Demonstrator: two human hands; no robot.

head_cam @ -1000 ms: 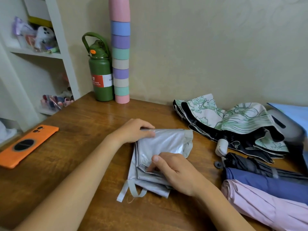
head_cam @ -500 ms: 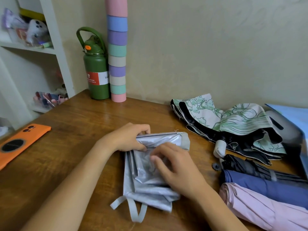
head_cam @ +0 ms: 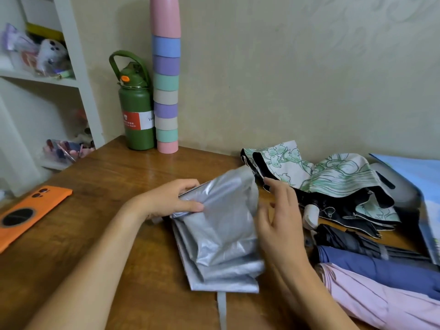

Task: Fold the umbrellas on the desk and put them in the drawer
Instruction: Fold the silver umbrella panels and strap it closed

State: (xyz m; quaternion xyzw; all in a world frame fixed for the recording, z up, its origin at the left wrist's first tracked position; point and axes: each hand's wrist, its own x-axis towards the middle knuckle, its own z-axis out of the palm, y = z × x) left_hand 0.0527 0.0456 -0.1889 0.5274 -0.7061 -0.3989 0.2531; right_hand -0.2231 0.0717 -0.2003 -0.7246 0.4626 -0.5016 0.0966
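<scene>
silver umbrella (head_cam: 221, 236) pinched by left hand (head_cam: 170, 201), four umbrellas beside

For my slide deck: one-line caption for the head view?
Left hand grips the silver umbrella on the wooden desk while the right hand hovers open beside it.

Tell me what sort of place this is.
Probably a home room, at a wooden desk against a wall: a white shelf unit holds small clutter, and a green water bottle stands beside stacked pastel cups.
</scene>
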